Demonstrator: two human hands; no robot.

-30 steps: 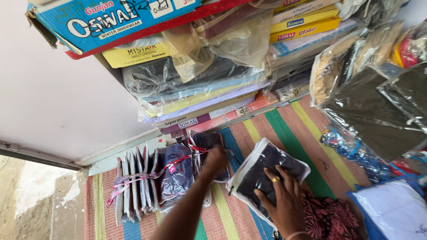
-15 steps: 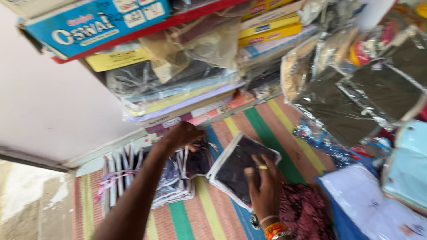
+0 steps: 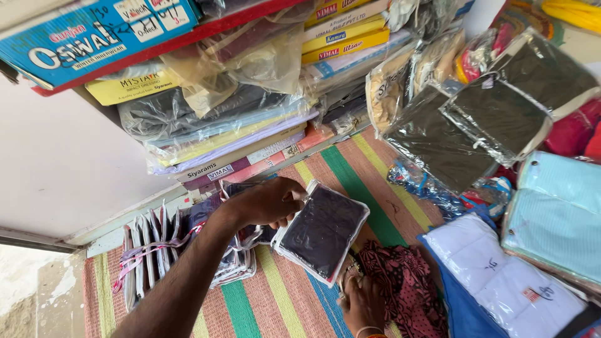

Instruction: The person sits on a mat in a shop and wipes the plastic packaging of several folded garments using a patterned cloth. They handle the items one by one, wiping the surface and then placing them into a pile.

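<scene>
Left hand point(image 3: 266, 201) has shifted onto the dark packet point(image 3: 322, 230), gripping its edge.

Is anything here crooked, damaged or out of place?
Nothing looks damaged or spilled. The dark packet under the left hand lies tilted across the striped mat. The shelf stack is uneven, with crumpled bags sticking out over its edge.

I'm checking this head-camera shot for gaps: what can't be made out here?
- Left hand: its fingertips are hidden behind the dark plastic-wrapped cloth packet.
- Right hand: cut off by the bottom edge, its grip unclear.
- Tied bundle of upright packets: their contents are hidden, since only the edges show.
</scene>
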